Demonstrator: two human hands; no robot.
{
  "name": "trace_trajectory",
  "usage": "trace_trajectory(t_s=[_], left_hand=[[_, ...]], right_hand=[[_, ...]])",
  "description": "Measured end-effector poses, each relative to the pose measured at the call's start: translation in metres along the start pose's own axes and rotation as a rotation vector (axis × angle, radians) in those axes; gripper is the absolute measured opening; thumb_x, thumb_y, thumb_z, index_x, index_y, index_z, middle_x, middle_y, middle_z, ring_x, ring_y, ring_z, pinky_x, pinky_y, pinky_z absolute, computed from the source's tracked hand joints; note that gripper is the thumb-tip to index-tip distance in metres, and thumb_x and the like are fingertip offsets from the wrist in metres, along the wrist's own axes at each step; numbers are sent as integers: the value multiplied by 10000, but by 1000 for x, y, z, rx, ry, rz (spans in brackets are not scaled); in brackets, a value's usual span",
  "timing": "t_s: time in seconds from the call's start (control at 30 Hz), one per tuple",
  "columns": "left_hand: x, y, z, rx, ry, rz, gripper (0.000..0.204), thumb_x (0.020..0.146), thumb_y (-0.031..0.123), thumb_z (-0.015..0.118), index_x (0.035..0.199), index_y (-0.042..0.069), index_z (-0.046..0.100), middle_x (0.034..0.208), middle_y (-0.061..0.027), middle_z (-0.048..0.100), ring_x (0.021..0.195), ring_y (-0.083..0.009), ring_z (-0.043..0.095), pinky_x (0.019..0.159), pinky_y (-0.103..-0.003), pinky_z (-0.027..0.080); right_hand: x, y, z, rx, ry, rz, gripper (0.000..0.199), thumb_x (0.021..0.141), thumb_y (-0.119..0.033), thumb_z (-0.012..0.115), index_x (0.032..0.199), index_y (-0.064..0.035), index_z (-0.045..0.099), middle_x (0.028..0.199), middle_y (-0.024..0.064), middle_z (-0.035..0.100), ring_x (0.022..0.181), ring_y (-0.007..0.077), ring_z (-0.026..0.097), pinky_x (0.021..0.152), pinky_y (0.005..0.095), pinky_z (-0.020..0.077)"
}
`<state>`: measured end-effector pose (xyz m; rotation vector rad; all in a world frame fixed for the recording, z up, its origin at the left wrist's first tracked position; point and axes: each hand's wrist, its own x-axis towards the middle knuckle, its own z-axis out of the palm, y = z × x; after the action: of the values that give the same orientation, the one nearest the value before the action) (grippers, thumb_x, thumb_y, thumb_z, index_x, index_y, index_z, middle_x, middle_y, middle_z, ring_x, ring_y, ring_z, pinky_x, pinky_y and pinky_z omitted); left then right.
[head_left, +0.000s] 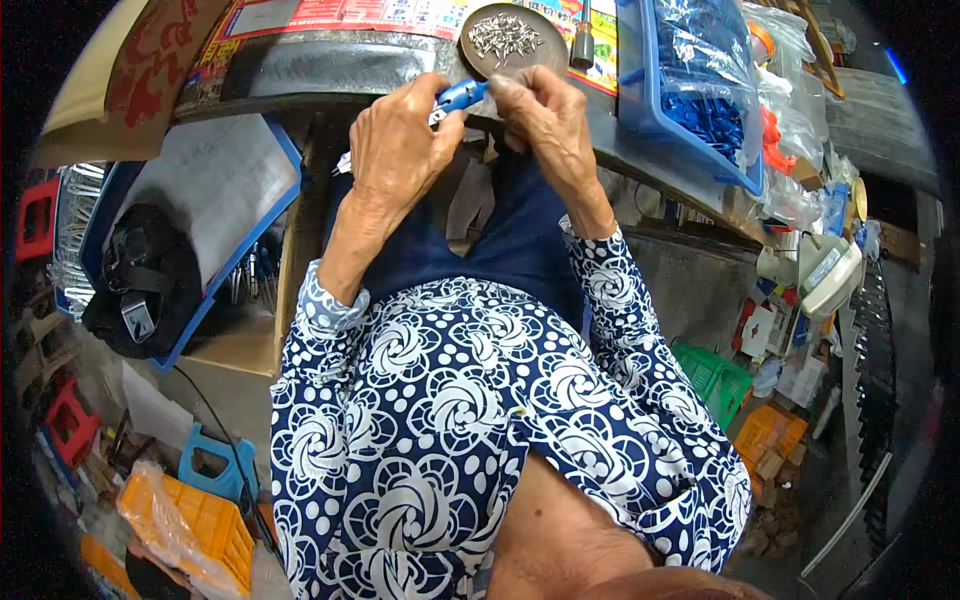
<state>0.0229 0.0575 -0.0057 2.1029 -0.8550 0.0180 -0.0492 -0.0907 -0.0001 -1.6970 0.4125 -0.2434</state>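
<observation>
Above my lap, near the table edge, I hold a small blue plastic handle piece (462, 96) with dark holes in its side. My left hand (395, 140) is closed around its left end, where whitish metal shows between the fingers and pokes out behind the hand. At the piece's right end, the fingers of my right hand (548, 125) are pinched together; whether they also hold something small is hidden. Just beyond, a round brown dish (482, 68) carries many small silvery metal pins or rivets (505, 40). Beside it lies a tool with a dark handle (582, 48).
A blue bin (650, 120) of bagged and loose blue plastic parts stands right on the table. Left, a blue-edged tray (235, 190) holds a black strapped bundle (145, 280). Cardboard (110, 80) juts in at upper left. Orange crates (190, 525) and stools crowd the floor.
</observation>
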Motion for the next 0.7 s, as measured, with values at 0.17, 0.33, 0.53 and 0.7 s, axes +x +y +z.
trace_trajectory(t_s=[0.17, 0.33, 0.53, 0.7], left_hand=[[-16, 4, -10, 2, 9, -12, 235, 713, 196, 640, 883, 41, 593, 609, -125, 577, 535, -253, 572, 519, -343, 434], [-34, 10, -16, -66, -49, -78, 224, 705, 172, 600, 861, 14, 571, 757, -175, 612, 689, -341, 595, 606, -412, 464], [-45, -3, -19, -156, -197, -204, 248, 710, 175, 616, 870, -5, 557, 714, -170, 606, 652, -296, 606, 593, -377, 468], [-47, -27, -23, -739, -464, -479, 308, 743, 200, 666, 923, -19, 546, 661, -51, 559, 584, -101, 565, 489, -225, 465]], right_hand=[[-19, 6, 15, 262, 60, 41, 253, 870, -223, 541, 931, 21, 515, 692, 28, 519, 518, 53, 444, 408, 177, 359], [-27, 24, 30, 554, -120, 128, 258, 883, -203, 516, 1004, 24, 535, 744, 36, 549, 581, 63, 512, 444, 164, 399], [-29, 37, 35, 544, -178, 111, 221, 872, -194, 534, 939, 14, 569, 678, 18, 534, 544, 49, 487, 440, 151, 388], [-35, 37, 42, 440, -159, 134, 206, 863, -183, 547, 902, 17, 577, 635, 15, 521, 508, 44, 458, 424, 144, 358]])
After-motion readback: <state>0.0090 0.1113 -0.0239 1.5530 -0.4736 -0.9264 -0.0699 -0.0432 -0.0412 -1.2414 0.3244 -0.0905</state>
